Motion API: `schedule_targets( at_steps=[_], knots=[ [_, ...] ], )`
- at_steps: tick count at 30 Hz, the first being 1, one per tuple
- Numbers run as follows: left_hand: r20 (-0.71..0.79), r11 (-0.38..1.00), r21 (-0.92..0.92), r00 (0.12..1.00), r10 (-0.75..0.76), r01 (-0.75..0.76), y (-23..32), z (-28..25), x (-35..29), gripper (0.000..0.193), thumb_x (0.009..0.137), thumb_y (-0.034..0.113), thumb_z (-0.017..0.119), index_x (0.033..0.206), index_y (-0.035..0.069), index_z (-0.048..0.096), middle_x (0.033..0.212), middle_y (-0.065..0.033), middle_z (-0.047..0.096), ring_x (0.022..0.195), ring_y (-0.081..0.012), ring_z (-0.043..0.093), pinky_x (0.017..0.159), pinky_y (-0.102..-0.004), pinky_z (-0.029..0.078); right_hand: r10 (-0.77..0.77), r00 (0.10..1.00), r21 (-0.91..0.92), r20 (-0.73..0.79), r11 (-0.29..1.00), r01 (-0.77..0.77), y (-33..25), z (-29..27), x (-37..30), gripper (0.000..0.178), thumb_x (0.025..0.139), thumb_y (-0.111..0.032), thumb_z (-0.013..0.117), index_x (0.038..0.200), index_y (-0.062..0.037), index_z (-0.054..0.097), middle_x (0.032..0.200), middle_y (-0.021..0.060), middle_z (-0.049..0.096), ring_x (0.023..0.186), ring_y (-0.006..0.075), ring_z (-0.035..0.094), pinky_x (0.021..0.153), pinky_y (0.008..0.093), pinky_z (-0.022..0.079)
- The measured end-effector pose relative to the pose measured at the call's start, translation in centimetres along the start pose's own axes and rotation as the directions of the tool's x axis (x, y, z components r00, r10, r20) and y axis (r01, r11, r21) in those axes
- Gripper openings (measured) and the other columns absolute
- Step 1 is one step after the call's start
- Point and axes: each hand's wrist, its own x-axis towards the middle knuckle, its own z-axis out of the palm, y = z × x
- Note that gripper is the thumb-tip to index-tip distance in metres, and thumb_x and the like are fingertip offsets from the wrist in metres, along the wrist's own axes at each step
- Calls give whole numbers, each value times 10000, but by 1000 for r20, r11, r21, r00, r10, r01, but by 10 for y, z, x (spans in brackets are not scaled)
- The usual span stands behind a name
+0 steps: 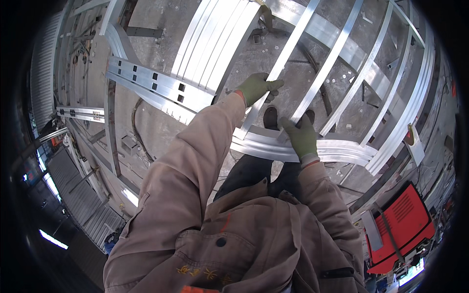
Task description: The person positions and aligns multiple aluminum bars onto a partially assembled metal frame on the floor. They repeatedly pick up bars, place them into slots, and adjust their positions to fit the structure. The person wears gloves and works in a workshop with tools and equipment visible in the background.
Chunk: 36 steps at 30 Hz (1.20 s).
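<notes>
A silver slatted frame lies in front of the person, its ridged near rail (337, 154) curving across close to the legs and a ridged right rail (414, 105) closing the right edge. The gloved left hand (254, 90) has its grip closed around the leftmost slat (294, 43), some way in from the frame's near left corner. The gloved right hand (303, 137) sits lower, at the near edge, over the end of the second slat (331, 53); its fingertips are partly hidden, so whether that grip is clamped or only resting cannot be told. More slats run parallel toward the right edge, and a wide silver bar (323, 31) crosses beneath them. Just left of the frame, a stack of ridged silver panels (207, 46) stands near a silver beam with square holes (161, 84). Grey floor (171, 132) shows below, with a dark shoe (270, 118) between the first two slats. Beyond the near right corner is a red machine (400, 224).
</notes>
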Motion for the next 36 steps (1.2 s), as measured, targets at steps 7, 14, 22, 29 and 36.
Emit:
schedule_targets(
  at_steps=[7, 14, 22, 29, 36],
  knots=[
    [-12, 999, 28, 1000, -23, 23, 1, -1, 1, 550, 1109, 410, 918, 1343, -60, 753, 1003, -113, 790, 819, -145, 721, 747, -326, 593, -41, 933, 80, -357, 994, 74, 14, -16, -39, 457, 1162, -340, 795, 1452, 13, 783, 1092, 147, 883, 982, 216, 824, 895, 389, 637],
    [-46, 998, -60, 998, 31, -33, -11, 9, 10, 479, 1125, 371, 902, 1320, -46, 769, 947, -79, 737, 773, -148, 686, 714, -327, 590, -2, 980, 17, -199, 1000, 5, 66, 4, -85, 346, 1124, -351, 825, 1236, -25, 849, 996, 177, 873, 895, 297, 848, 850, 436, 657],
    [-84, 984, -32, 982, 172, -175, 10, 40, 35, 289, 1084, 287, 891, 1059, 31, 759, 840, -32, 680, 707, -154, 635, 653, -368, 547, -11, 991, 65, -137, 998, 20, 79, 12, -82, 387, 1094, -339, 847, 1295, -9, 829, 1116, 206, 892, 1031, 379, 879, 951, 473, 678],
    [-138, 985, 61, 976, 167, -160, 9, 44, 45, 415, 1006, 286, 912, 1200, -50, 765, 924, -96, 755, 732, -177, 705, 629, -373, 590, -124, 982, 42, -140, 991, 131, 82, -32, -99, 453, 1107, -353, 830, 1418, -25, 826, 1221, 222, 889, 1128, 379, 874, 1020, 482, 677],
    [-145, 995, 24, 984, 102, -99, 4, 41, 54, 419, 1035, 277, 923, 1210, -68, 762, 885, -136, 784, 679, -195, 716, 585, -378, 561, -401, 642, -258, -653, 915, 309, 45, -172, -53, 378, 1108, -279, 852, 1348, 12, 839, 1271, 249, 869, 1181, 416, 851, 1054, 494, 662]
  ],
)
